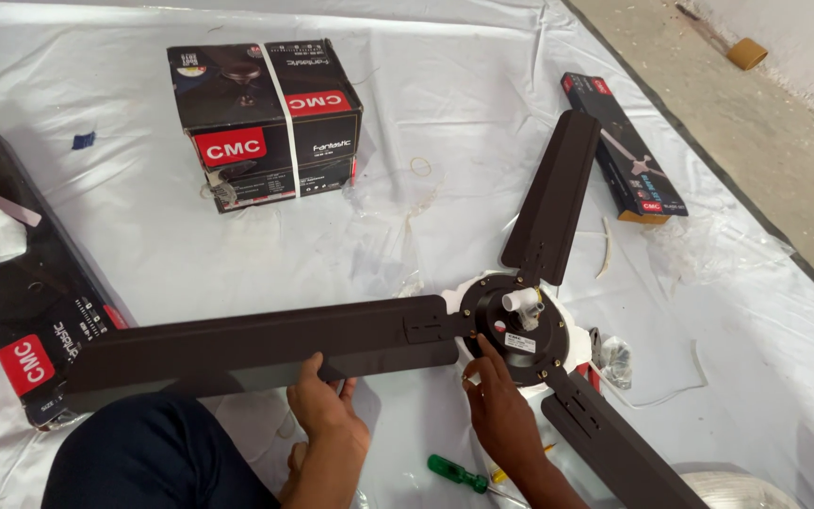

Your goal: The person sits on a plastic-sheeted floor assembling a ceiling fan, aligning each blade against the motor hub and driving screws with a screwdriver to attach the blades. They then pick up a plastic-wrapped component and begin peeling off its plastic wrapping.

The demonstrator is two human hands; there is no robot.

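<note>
All three blades sit on the fan motor point(517, 325), so assembly looks nearly done, with perhaps fastening left. The left hand point(324, 401) grips the near edge of the long blade point(266, 344); the right hand point(494, 401) presses fingertips on the motor's rim, grasping nothing. A screwdriver point(457, 473) lies on the sheet just beside it.

Single head-worn view, looking steeply down from close range onto a white floor sheet point(445, 123); far edge at top.
</note>
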